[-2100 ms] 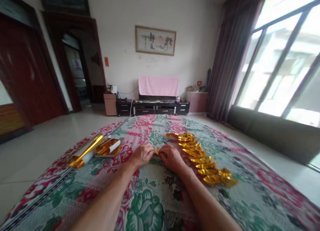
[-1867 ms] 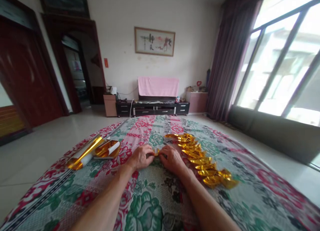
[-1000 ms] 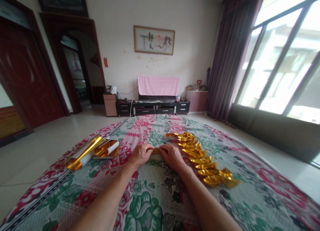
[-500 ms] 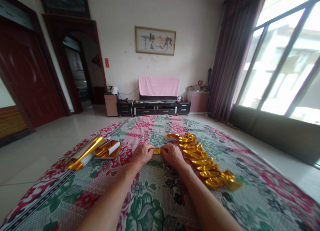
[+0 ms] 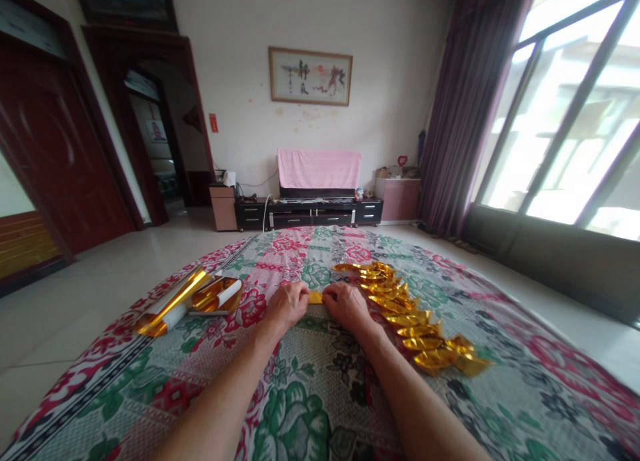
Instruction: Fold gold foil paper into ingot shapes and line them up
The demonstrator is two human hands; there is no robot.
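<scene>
A small strip of gold foil paper (image 5: 315, 298) is stretched between my two hands, just above or on the patterned cloth. My left hand (image 5: 289, 305) pinches its left end, fingers closed. At the opposite end, my right hand (image 5: 346, 306) pinches it the same way. Most of the strip is hidden under the fingers; only its middle shows. To the right of my right hand runs a slanting row of several folded gold paper ingots (image 5: 400, 304). Left of my left hand lie curled gold foil sheets (image 5: 175, 303) with white backs, beside a stack of gold sheets (image 5: 216, 297).
A floral cloth (image 5: 290, 414) covers the rounded surface under my hands. Beyond it stand a low black cabinet (image 5: 313, 218) and a pink cloth (image 5: 320, 168) draped over something. Purple curtains (image 5: 475, 114) hang beside a bright window on the right.
Both hands stay pinched on the gold paper strip with hardly any movement; slightly more of its middle shows. The whole view has shifted a little.
</scene>
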